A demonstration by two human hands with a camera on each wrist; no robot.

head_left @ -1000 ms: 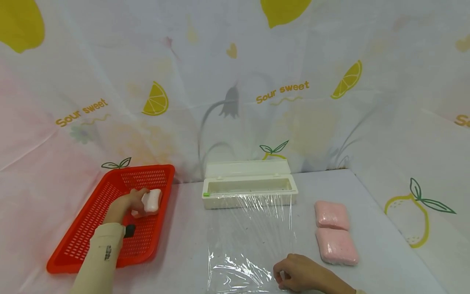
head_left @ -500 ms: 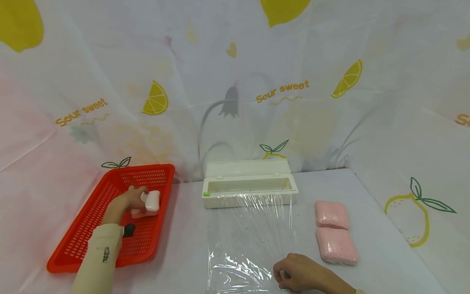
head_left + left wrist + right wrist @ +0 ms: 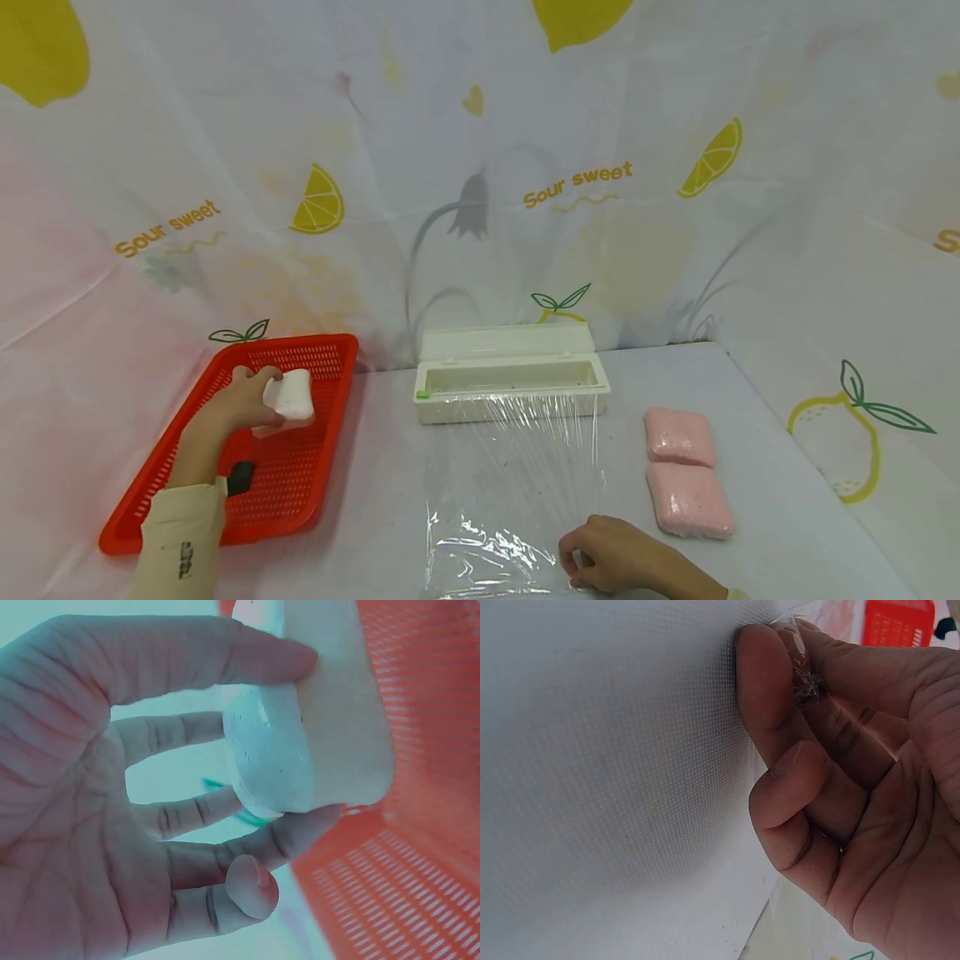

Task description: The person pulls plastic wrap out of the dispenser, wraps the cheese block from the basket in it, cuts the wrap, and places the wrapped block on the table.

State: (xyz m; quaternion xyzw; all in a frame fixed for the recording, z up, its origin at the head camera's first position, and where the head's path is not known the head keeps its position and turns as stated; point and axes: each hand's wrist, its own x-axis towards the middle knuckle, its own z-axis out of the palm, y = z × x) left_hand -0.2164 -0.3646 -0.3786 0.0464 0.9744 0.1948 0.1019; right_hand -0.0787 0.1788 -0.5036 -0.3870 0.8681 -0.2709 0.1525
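My left hand grips a pillow-shaped block, white on top with a pinkish lower part, over the red basket. In the left wrist view, the thumb lies across the block and the fingers support its other side. At the front of the table, my right hand pinches the edge of a clear sheet of cling film. The right wrist view has a crumpled bit of film between thumb and fingers. The sheet stretches back to a white cling film box, lid raised.
Two pink pillow-shaped blocks, a rear one and a front one, lie right of the film, shiny as if wrapped. A green cutter slider sits at the box's left end. A lemon-print cloth hangs behind.
My left hand has lifted the block off the basket's floor and drawn it slightly left. The right hand and the film have stayed in place.
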